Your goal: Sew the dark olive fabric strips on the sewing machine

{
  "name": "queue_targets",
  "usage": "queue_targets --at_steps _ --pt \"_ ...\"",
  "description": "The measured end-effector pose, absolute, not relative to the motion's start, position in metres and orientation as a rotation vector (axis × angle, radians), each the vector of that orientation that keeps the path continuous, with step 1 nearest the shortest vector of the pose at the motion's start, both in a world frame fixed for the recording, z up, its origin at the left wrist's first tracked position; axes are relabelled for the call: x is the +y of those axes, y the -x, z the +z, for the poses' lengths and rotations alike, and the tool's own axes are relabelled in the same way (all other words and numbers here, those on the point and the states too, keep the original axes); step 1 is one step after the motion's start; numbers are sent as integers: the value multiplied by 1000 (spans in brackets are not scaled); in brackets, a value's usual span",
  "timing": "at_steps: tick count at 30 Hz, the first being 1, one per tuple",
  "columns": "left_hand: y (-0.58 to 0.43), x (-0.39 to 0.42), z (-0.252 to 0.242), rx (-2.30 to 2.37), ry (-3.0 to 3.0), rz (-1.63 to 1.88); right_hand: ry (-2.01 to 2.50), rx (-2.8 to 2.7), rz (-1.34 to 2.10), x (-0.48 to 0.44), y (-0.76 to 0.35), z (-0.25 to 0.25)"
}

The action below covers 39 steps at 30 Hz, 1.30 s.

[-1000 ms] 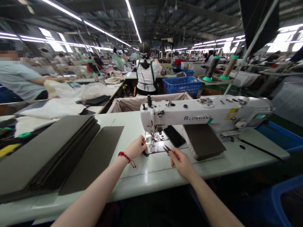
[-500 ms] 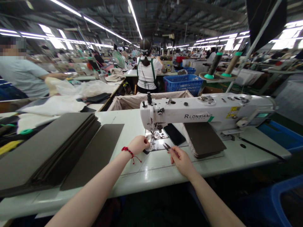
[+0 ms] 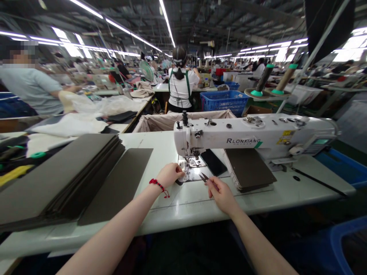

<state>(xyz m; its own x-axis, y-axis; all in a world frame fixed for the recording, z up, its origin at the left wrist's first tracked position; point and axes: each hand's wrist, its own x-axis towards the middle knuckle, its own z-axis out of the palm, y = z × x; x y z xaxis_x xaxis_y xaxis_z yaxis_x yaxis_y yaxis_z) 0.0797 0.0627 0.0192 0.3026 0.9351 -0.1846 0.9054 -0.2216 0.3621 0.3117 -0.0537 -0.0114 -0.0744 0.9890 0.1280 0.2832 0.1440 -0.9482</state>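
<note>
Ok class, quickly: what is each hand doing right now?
Left hand: fingers curled beside the sewing machine foot; cannot tell if it holds anything.
Right hand: closed, holding thread snips.

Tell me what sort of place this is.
Most likely a large sewing factory: an industrial sewing machine on the bench, thread snips in the right hand, a stack of dark cut panels alongside, and rows of workstations with other workers beyond.
</note>
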Motion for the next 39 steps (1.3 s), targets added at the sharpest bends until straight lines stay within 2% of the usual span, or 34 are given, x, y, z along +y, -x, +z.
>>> queue_targets --at_steps 6,20,28,33,39 --pt "-83 69 17 1645 -2149 52 1291 -1531 968 -53 -311 -13" --pt "-35 27 24 1624 -2124 253 1296 -1543 967 -55 -311 -12" --pt "-30 25 33 1461 -2416 326 1294 -1550 970 -54 -309 -11" --pt "-53 44 40 1027 -2622 205 1305 -1562 942 -55 -308 -11" --pt "-19 85 46 1189 -2662 216 1308 -1570 932 -54 -308 -10"
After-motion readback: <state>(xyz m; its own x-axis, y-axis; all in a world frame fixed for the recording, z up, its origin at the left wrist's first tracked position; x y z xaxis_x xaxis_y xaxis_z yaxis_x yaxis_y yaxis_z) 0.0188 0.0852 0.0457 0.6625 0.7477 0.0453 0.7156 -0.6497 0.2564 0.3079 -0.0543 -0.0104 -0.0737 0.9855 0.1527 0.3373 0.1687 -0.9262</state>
